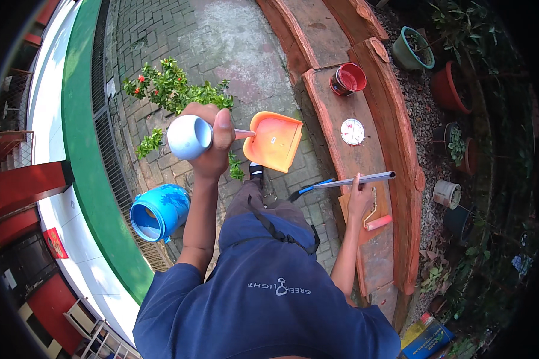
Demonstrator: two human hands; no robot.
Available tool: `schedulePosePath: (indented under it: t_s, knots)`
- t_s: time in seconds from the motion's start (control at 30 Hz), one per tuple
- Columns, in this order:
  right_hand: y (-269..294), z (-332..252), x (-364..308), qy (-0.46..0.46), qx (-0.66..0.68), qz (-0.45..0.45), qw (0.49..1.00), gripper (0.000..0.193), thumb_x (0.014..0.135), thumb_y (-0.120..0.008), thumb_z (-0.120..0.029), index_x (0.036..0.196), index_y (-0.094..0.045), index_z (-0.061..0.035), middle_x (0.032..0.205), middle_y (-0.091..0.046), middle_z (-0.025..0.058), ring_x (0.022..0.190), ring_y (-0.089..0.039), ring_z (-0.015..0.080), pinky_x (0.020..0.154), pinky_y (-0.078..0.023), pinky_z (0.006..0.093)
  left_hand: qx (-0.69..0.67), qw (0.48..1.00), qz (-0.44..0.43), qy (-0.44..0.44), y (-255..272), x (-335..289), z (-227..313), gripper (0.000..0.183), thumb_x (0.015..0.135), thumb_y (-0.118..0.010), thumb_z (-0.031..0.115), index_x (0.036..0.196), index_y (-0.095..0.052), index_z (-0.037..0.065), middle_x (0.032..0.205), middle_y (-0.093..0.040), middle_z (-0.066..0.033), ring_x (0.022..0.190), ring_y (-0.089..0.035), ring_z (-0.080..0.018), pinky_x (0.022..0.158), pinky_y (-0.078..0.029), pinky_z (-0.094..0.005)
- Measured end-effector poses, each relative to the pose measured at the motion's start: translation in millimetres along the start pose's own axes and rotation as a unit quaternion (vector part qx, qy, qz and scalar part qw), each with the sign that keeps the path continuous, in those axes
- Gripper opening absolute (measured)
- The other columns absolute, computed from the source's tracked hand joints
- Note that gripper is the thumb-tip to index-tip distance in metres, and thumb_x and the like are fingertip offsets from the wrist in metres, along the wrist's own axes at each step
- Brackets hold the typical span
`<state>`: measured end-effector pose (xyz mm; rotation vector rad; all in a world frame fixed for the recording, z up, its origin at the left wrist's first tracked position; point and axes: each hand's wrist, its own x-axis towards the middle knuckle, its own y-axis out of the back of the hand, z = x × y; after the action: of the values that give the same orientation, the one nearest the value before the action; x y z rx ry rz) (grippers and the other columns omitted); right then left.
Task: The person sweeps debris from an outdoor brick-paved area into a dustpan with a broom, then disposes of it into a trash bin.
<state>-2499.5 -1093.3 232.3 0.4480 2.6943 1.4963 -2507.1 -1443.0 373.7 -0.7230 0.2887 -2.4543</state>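
Observation:
My left hand [214, 134] is closed round the handle of a long-handled orange dustpan [272, 143]. The handle's rounded, pale blue end [185, 137] sticks out of the fist toward me, and the pan hangs low over the paving; whether it touches the ground I cannot tell. On the other side my right hand [360, 200] grips the grey pole of a broom [374, 178]. Its blue head with dark bristles points left, near my legs, partly hidden by them.
A low reddish ledge [317, 90] curves along the right, bearing a red paint can [348, 79], a paint-spattered white lid [352, 131] and a paint roller [378, 223]. To the left lie a blue barrel [167, 209] and a flowering shrub [179, 90]. Potted plants [413, 48] stand beyond the ledge.

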Motion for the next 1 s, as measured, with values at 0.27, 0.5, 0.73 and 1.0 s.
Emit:
schedulePosePath:
  t_s: [0.27,0.5,0.73,1.0]
  knots:
    - [-16.4,-68.6,79.5,0.028,0.089,-0.079,0.992,0.028,0.085,-0.052,-0.027,0.090,-0.061,-0.0012,0.062,-0.057,0.0156,0.057,-0.057,0.0259,0.054,-0.041,0.0355,-0.017,0.998,0.013,-0.064,-9.6,118.8,-74.1,0.018,0.077,-0.058,-0.001,0.065,-0.046,0.003,0.050,-0.045,-0.0004,0.040,-0.041,-0.0058,0.036,-0.032,-0.0210]
    - [-60.4,-147.8,186.6,0.094,0.123,-0.156,0.975,0.026,0.082,-0.055,-0.021,0.088,-0.060,0.0038,0.058,-0.055,0.0162,0.053,-0.055,0.0207,0.053,-0.041,0.0325,0.013,0.990,0.081,-0.116,-15.2,215.2,-98.5,0.018,0.080,-0.056,0.004,0.068,-0.043,0.004,0.048,-0.042,-0.0004,0.035,-0.035,-0.0054,0.032,-0.027,-0.0219]
    - [-131.0,-203.0,302.6,0.122,0.172,-0.195,0.958,0.021,0.079,-0.058,-0.016,0.086,-0.061,0.0038,0.055,-0.052,0.0104,0.050,-0.050,0.0146,0.050,-0.040,0.0291,0.102,0.964,0.152,-0.194,-14.3,305.1,-165.0,0.024,0.081,-0.054,0.006,0.067,-0.035,0.008,0.046,-0.030,0.0032,0.034,-0.024,-0.0040,0.032,-0.019,-0.0213]
    - [-207.9,-283.7,430.0,0.173,0.205,-0.290,0.919,0.012,0.082,-0.055,-0.013,0.090,-0.055,-0.0037,0.065,-0.046,0.0042,0.054,-0.042,0.0091,0.051,-0.037,0.0246,0.110,0.943,0.183,-0.256,25.1,391.5,-227.9,0.016,0.075,-0.050,0.012,0.074,-0.035,0.006,0.051,-0.029,0.0006,0.037,-0.025,-0.0061,0.034,-0.025,-0.0206]
